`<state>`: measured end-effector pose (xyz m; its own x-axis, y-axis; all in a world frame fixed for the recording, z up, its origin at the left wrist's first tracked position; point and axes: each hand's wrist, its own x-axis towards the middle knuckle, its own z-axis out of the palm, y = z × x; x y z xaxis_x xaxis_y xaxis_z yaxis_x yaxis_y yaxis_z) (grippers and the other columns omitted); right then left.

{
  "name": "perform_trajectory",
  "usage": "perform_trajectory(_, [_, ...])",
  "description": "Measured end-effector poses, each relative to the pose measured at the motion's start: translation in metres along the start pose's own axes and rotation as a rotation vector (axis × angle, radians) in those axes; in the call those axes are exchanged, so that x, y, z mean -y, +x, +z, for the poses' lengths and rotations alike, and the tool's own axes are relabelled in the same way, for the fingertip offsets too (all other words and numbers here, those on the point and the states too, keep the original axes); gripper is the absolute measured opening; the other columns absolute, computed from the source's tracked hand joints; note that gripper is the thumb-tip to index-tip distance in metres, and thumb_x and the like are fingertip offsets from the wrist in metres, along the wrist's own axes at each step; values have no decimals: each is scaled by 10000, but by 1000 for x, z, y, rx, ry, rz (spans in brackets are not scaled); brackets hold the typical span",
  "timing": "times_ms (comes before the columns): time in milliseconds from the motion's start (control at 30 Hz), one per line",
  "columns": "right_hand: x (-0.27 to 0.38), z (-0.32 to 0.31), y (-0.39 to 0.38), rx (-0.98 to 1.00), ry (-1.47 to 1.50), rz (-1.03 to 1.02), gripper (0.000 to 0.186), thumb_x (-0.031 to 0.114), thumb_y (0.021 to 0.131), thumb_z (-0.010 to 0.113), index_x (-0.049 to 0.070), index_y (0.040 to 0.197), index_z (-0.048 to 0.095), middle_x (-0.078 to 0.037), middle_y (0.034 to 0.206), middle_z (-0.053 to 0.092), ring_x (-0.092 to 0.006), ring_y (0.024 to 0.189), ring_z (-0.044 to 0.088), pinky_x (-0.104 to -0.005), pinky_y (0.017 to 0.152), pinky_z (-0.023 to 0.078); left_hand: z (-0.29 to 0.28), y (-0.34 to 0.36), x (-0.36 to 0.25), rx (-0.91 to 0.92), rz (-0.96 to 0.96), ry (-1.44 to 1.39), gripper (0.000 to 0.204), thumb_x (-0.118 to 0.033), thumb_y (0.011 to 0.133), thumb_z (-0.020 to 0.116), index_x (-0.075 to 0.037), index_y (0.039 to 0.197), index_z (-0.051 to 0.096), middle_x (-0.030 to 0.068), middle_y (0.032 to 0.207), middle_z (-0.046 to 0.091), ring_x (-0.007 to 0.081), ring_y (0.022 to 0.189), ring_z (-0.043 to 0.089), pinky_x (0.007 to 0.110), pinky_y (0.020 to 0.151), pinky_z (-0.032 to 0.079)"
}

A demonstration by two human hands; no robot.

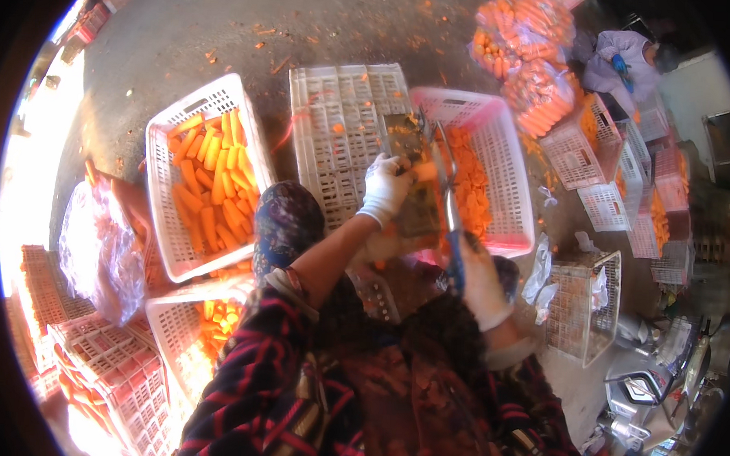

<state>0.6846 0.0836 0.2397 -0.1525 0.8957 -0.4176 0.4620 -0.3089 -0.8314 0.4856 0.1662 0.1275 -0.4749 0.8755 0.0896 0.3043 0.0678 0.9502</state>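
Observation:
My left hand [387, 184], in a white glove, is closed round a carrot [424, 172]; its far end points right. In my gloved right hand [483, 284] is a long metal peeler [448, 187] with a blue handle, its metal part lying across or just beside the carrot's end. Exact contact is blurred. Below them is a dark, wet board [419, 212] at the edge of a pale slatted crate [336, 133]. To the right a pink-white crate [520, 182] holds orange peelings [471, 184]. On the left, a white crate [157, 166] is filled with peeled carrots [217, 168].
Another crate [165, 333] of carrot pieces stands near my left side, by stacked red-white crates [115, 364]. Bagged carrots [535, 64] and more crates [576, 152] are at far right, near another person [624, 68]. A wire-sided crate [581, 307] and motorbike [652, 379] stand right.

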Motion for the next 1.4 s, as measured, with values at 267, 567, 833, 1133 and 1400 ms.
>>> perform_trajectory(267, [-121, 23, 47, -108, -50, -47, 428, 363, 988, 492, -23, 1154, 571, -167, 896, 632, -274, 826, 609, -368, 726, 469, -12, -12, 4, 93, 278, 262, 296, -195, 805, 668, -95, 1079, 623, 179, 996, 613, 368, 892, 616, 443, 779, 519])
perform_trajectory(567, [-103, 24, 43, 7, 347, 94, 262, 347, 1001, 495, 138, 1130, 587, 40, 582, 434, -77, 448, 415, -238, 401, 319, -168, -32, -39, -175, 194, 281, 207, -181, 847, 667, -90, 1025, 611, 169, 932, 602, 364, 815, 617, 436, 711, 505])
perform_trajectory(833, [-143, 10, 57, -32, 278, 67, 279, 257, 991, 505, 49, 1159, 585, -33, 821, 560, -119, 646, 522, -251, 574, 436, -387, -215, 73, 107, -786, 1240, 200, -193, 869, 599, -151, 1045, 684, 175, 1192, 582, 293, 927, 648, 421, 804, 538])
perform_trajectory(1133, [-81, 30, 33, -96, -327, -319, 280, 236, 982, 477, 35, 1148, 578, -42, 789, 565, -130, 649, 526, -254, 550, 420, -305, 24, 209, -427, -515, -62, 293, -214, 878, 649, -48, 1119, 672, 139, 910, 708, 190, 770, 659, 289, 719, 518])
perform_trajectory(1400, [-124, -14, 17, 60, -1073, -394, 446, 187, 938, 501, -29, 1323, 437, -190, 1268, 504, -323, 1148, 490, -416, 991, 389, -245, 188, 350, -536, -828, 32, 394, -293, 883, 510, 2, 1111, 638, 274, 1097, 642, 430, 1067, 596, 434, 929, 461])
